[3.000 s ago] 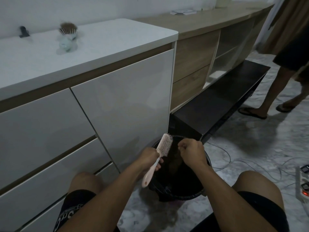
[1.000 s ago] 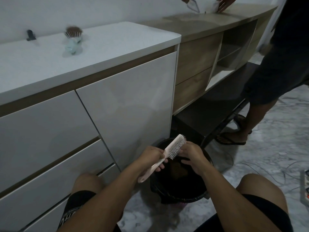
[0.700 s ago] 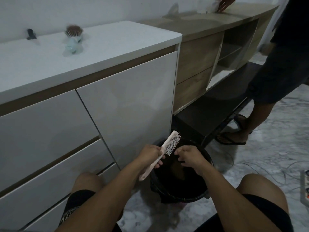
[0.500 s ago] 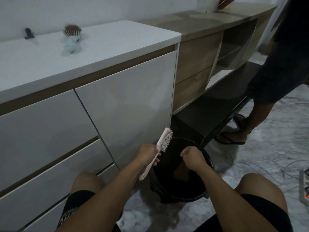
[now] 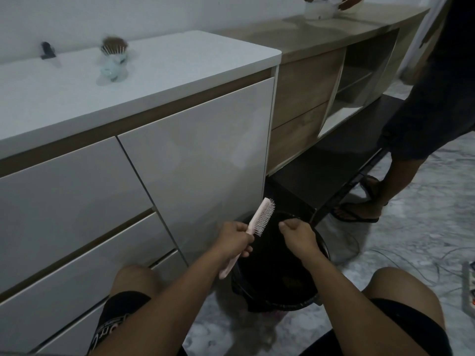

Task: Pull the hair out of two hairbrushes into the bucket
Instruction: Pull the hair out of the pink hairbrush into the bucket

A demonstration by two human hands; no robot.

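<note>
Pale pink hairbrush (image 5: 257,225) tilting up over black bucket (image 5: 318,249), bristles facing right. Second brush (image 5: 113,50), clogged with brown hair, lying on the white countertop, well apart.

A seated person's left hand (image 5: 232,241) holds a hairbrush (image 5: 258,222) by its handle above the left rim of a bucket (image 5: 305,296), bristles facing right toward the right hand (image 5: 298,233), which hovers over the bucket just beside the brush. The bucket stands on the floor (image 5: 411,240) between the person's knees, in front of a cabinet (image 5: 192,155). On the tabletop (image 5: 180,62) above, toward the back left, lies a second hairbrush (image 5: 114,60). A bystander (image 5: 437,111) stands at right, beside a low shelf (image 5: 334,163).
</note>
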